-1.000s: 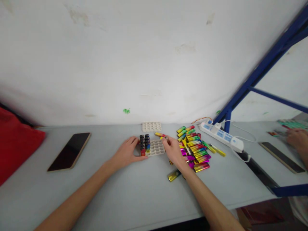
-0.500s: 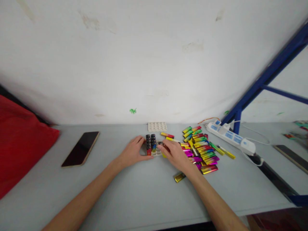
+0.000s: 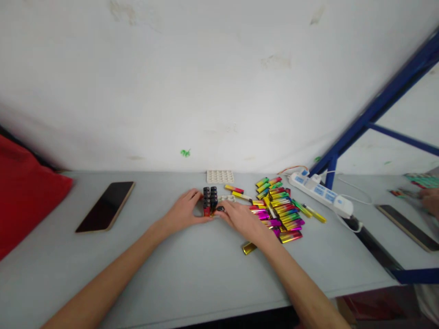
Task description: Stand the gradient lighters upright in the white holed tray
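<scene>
Black-topped lighters (image 3: 206, 201) stand upright in two rows in a white holed tray (image 3: 227, 198) at the middle of the table. My left hand (image 3: 187, 211) curves around the left side of the rows, thumb at the front and fingers behind, thumb and fingers apart. Closed over the tray's right front, my right hand (image 3: 236, 219) pinches a lighter (image 3: 220, 209) whose black top shows beside the second row. Its body is hidden by my fingers. Many shiny coloured lighters (image 3: 284, 210) lie in a pile right of my right hand.
A second white holed tray (image 3: 220, 176) lies by the wall. A phone (image 3: 105, 207) and red cloth (image 3: 27, 196) are left; a power strip (image 3: 320, 194), blue frame (image 3: 356, 130) and another phone (image 3: 408, 227) right. Another person's hand (image 3: 430, 199) shows at the right edge.
My right hand has moved slightly left, bringing a black lighter top against the second row. The view has shifted a little, and another person's hand now shows at the right edge.
</scene>
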Motion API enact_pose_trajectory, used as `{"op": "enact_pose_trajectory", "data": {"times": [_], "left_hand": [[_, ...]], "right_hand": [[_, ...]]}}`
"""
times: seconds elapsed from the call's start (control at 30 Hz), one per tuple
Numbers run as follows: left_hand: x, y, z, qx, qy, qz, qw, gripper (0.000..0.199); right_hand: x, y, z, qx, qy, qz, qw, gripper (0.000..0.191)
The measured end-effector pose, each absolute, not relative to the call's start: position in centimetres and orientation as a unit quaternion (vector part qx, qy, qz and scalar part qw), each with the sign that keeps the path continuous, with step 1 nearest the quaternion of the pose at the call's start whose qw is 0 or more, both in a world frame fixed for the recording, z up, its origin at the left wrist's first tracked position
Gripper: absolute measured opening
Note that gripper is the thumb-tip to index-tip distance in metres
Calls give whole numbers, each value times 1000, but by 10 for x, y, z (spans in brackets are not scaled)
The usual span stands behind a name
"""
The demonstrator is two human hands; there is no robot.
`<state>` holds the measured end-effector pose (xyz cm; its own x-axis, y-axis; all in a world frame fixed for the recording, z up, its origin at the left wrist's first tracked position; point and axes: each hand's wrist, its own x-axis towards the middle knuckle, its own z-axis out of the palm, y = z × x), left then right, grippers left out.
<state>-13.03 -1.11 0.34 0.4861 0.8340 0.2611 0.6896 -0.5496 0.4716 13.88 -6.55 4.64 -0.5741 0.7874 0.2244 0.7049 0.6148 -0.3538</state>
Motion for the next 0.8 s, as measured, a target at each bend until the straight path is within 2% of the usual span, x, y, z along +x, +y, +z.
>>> {"op": "enact_pose_trajectory", "data": {"times": [0.13,0.3,0.47,0.6,0.67,0.8], "left_hand": [[-132,-8,0,852,436,248,150,63],[-134,-6,-1,852,434,248,153,60],[-138,-6,5,849,433,244,178,62],[-147,-6,13,849,422,234,214,58],[-151,-6,17,850,424,228,215,56],[-152,-8,20,853,422,220,214,53]], "right_hand": [[127,-68,55,-458,-875,72,139,23],[114,-69,58,-506,-852,46,124,34],[142,-60,57,-519,-834,64,177,36],[179,-42,52,-588,-777,54,218,22],[193,-35,49,-614,-761,54,200,14],[200,-29,44,-640,-752,66,146,18]]}}
